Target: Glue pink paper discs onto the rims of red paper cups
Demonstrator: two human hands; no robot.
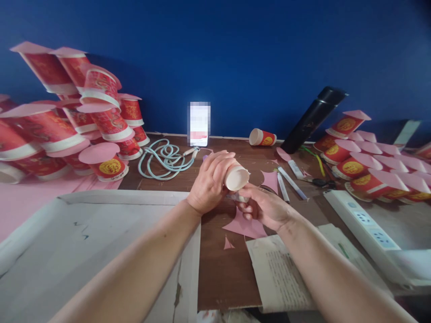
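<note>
Here, cup (pixel 236 178) in left hand (pixel 211 180), pale inside

No legible txt; print on paper (pixel 283 273) too sm., phone scrn (pixel 199 122) pixelated.

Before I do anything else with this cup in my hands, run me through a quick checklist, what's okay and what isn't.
1. Cup held: ok, in the left hand.
2. Right hand near the cup: ok, right beside it.
3. Right hand's contents: cannot tell; something pale shows by the fingers.
4. Table free of scraps: not ok, pink scraps lie below the hands.
5. Lone cup near the wall upright: not ok, on its side.
</note>
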